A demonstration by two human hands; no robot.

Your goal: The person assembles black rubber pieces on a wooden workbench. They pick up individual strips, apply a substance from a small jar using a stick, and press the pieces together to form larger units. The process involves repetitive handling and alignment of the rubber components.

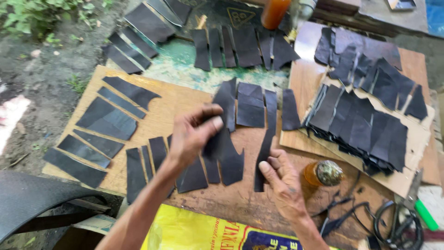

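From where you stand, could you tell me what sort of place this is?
Probably an outdoor craft workspace: bare soil and weeds beside wooden boards, many cut black pieces spread out, scissors nearby.

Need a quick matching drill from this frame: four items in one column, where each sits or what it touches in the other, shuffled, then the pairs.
Items:
1. left hand
2. right hand
3. small amber jar
4. scissors with green handle

Places:
A. far right edge of the board
B. just right of the right hand
C. pinching a wide black piece
D. touching a narrow black strip

Pairs: 1-C, 2-D, 3-B, 4-A
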